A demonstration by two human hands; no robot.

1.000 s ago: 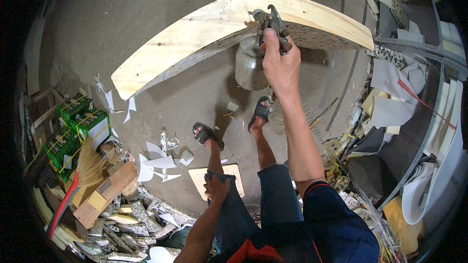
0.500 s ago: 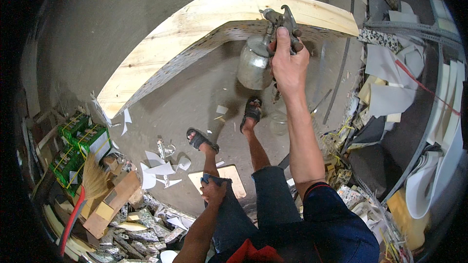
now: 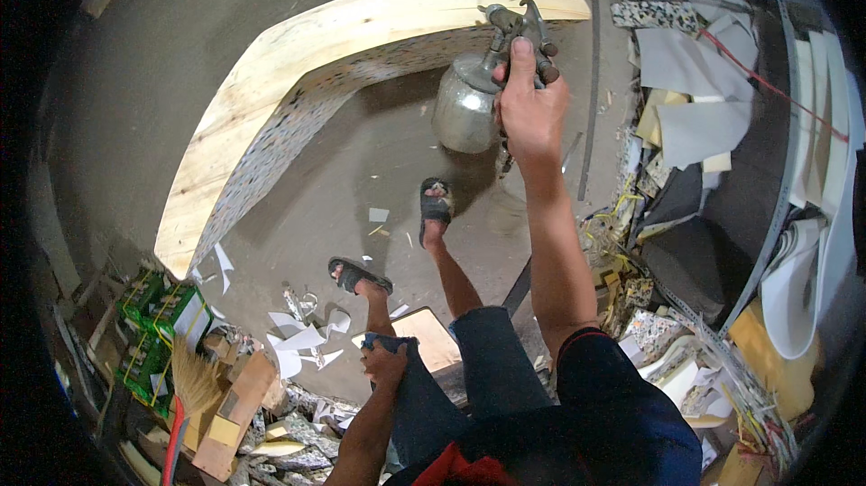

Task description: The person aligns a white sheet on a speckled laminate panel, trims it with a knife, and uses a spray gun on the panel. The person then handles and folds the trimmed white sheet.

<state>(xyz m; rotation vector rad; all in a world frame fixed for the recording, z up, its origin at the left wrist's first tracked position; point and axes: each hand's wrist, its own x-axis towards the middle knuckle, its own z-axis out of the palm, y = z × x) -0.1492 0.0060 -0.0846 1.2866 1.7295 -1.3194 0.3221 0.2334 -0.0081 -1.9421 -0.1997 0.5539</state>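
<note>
Raised in front of me, my right hand (image 3: 532, 112) is closed around the handle of a metal spray gun with a round silver cup (image 3: 466, 103) beneath it. The gun's nozzle points to the left and overlaps the far end of a bent, pale wooden panel (image 3: 234, 94). Multicoloured speckled foam (image 3: 257, 161) lines the panel's inner side. My left hand (image 3: 385, 364) lies on my left knee, its fingers curled round the lower edge of the jeans leg (image 3: 410, 387).
Foam offcuts and grey sheets (image 3: 695, 116) are heaped along the right. At the lower left stand green strapped packs (image 3: 144, 333), a straw broom (image 3: 191, 378) and a cardboard piece (image 3: 236, 409). White scraps (image 3: 302, 337) lie on the floor near a pale board (image 3: 428, 342) by my legs.
The view has shifted; the wooden panel now sits further left in it and shows more of its foam side. The spray gun stays in my right hand, and my left hand stays at the knee.
</note>
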